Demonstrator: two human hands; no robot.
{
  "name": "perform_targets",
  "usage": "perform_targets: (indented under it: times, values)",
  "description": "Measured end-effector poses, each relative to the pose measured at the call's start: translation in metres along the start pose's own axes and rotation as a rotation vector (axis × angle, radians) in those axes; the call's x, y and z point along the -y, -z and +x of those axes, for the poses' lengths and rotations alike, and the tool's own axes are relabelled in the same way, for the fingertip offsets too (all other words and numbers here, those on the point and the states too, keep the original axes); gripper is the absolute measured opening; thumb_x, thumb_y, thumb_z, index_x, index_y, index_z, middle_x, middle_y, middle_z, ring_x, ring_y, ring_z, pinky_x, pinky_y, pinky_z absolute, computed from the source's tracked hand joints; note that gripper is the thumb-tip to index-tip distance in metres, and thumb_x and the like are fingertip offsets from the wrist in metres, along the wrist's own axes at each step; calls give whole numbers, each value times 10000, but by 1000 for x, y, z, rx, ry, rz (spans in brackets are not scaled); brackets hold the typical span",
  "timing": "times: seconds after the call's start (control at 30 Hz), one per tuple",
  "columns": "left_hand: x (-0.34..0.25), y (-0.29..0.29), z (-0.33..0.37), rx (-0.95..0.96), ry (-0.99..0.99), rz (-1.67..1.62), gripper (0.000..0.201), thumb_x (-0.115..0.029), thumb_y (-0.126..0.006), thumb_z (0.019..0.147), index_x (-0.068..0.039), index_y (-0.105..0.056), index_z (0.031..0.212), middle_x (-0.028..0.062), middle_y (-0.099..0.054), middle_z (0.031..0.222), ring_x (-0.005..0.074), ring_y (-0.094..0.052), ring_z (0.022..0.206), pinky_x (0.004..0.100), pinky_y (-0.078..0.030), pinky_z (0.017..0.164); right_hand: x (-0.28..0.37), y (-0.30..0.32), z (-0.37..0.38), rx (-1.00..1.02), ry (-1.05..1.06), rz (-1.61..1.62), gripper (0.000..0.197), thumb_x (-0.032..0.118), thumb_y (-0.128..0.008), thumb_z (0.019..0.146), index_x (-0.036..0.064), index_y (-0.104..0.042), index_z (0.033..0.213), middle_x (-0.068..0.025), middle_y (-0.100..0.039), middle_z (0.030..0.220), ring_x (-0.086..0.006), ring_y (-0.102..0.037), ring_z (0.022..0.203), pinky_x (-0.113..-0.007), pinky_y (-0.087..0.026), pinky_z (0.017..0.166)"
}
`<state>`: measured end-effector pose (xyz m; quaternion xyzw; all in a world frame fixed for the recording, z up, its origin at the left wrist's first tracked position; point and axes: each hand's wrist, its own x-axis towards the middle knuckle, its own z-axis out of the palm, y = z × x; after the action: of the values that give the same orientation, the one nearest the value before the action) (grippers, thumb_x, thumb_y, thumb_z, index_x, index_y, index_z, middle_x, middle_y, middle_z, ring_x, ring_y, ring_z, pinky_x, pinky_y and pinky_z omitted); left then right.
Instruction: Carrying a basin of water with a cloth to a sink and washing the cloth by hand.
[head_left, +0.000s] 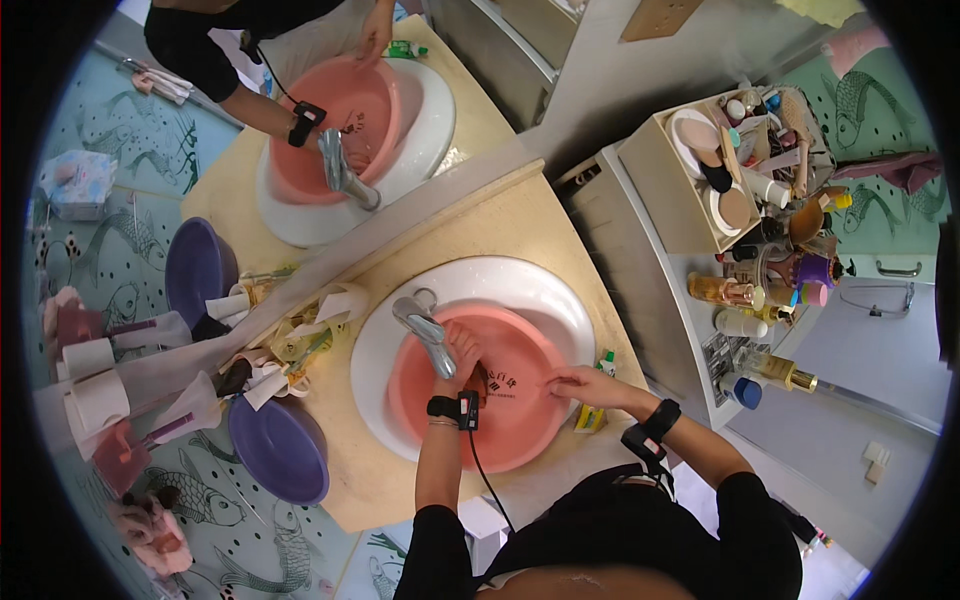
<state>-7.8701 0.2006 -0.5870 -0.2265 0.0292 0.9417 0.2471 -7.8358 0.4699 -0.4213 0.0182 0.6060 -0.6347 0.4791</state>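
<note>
A pink plastic basin (530, 432) sits in the white oval sink (372, 372), with dark printing on its inside. A chrome faucet (424, 334) reaches over its left part. My left hand (462, 352) is inside the basin beside the faucet spout, fingers stretched toward the far wall and apparently holding nothing. A small dark patch shows next to its palm; I cannot tell whether it is shadow. At the basin's right rim, the thumb and fingers of my right hand (582, 384) pinch the edge. Both wrists wear black bands with small devices.
A purple basin (280, 450) hangs at the counter's left edge. Green-capped and yellow tubes (591, 418) lie right of the sink. A mirror behind reflects the basin and my arms. Bottles and a cosmetics box (668, 195) fill the right shelf. Paper rolls (98, 403) are at left.
</note>
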Motion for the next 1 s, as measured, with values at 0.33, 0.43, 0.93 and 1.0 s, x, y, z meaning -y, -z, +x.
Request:
perform_targets:
  times: [0.33, 0.43, 0.93, 1.0]
  values:
    - [-3, -48, -79, -552, -100, 451, 287, -263, -352, 957, -138, -397, 702, -54, -235, 540, 66, -223, 444, 206, -184, 385, -10, -42, 104, -13, 10, 246, 363, 309, -387, 966, 4, -585, 975, -78, -615, 901, -144, -585, 799, -274, -484, 770]
    - [-2, -30, -112, -501, -302, 641, 286, -242, -323, 962, -116, -406, 720, -57, -234, 545, 63, -233, 444, 210, -204, 394, -41, -62, 163, 3, 21, 433, 339, 332, -397, 962, 41, -570, 977, -73, -599, 866, -153, -576, 796, -282, -482, 784]
    - [-25, -8, -221, -741, -241, 1102, 206, -159, -481, 913, 40, -528, 936, 131, -630, 910, 197, -619, 886, 297, -494, 812, -11, -109, 200, -192, 90, 564, 245, 298, -446, 928, 120, -494, 1089, 2, -500, 904, -112, -488, 761, -278, -427, 652]
    - [-25, -8, -218, -702, -277, 1053, 180, -126, -500, 901, 46, -536, 938, 136, -630, 906, 183, -619, 862, 292, -500, 797, -34, -106, 221, -207, 83, 721, 302, 423, -447, 911, 144, -544, 972, 32, -490, 772, -105, -464, 658, -262, -411, 563]
